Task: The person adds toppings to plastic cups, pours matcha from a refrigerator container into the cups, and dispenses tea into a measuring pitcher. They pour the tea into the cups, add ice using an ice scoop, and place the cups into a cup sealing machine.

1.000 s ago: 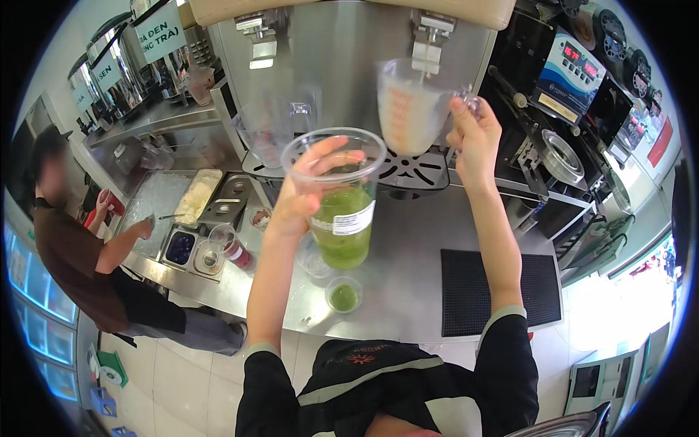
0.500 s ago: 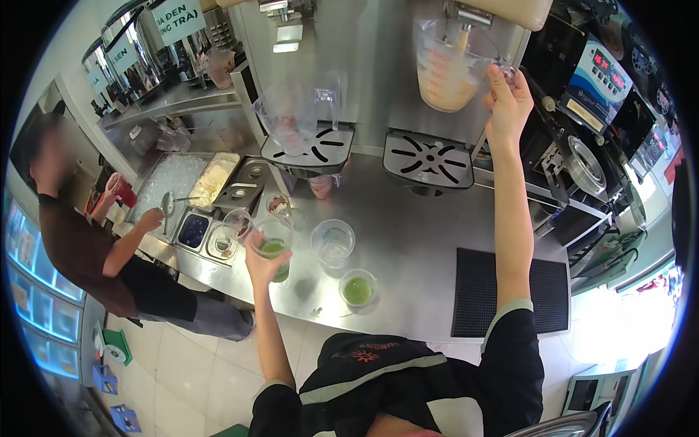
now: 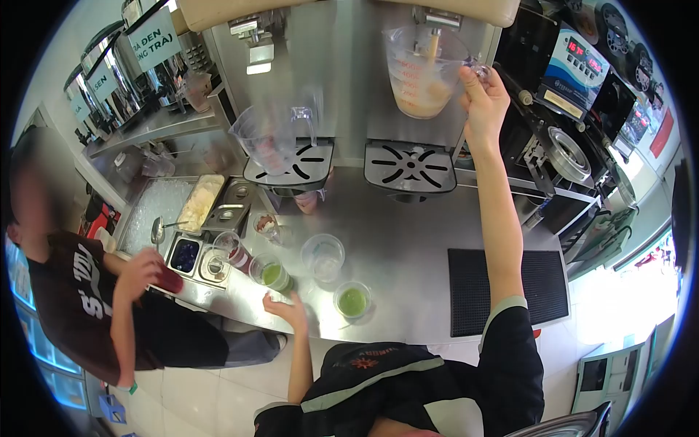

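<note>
My right hand [image 3: 483, 102] grips the handle of a clear measuring jug [image 3: 422, 84] with red markings, raised under a dispenser spout [image 3: 435, 44]. Pale tan liquid sits in the jug, and a stream comes down into it. My left hand [image 3: 289, 312] is open with fingers apart, just in front of a plastic cup of green drink [image 3: 272, 274] on the counter. Right of it stand a clear cup [image 3: 322, 257] and a second cup with green liquid [image 3: 353, 300]. Behind and left are a cup with dark red contents [image 3: 234, 251] and one with brown and white pieces [image 3: 267, 227].
A second clear jug [image 3: 266, 138] stands on the left drip tray [image 3: 314, 164]. A black rubber mat [image 3: 510, 291] lies at right. Ice [image 3: 153, 211] and topping containers [image 3: 186, 251] line the left side, where a co-worker [image 3: 80, 291] stands holding a red drink.
My left hand has set down the green cup, let go and drawn back toward me. My right hand still holds the jug at the spout. The co-worker has come nearer with the red drink.
</note>
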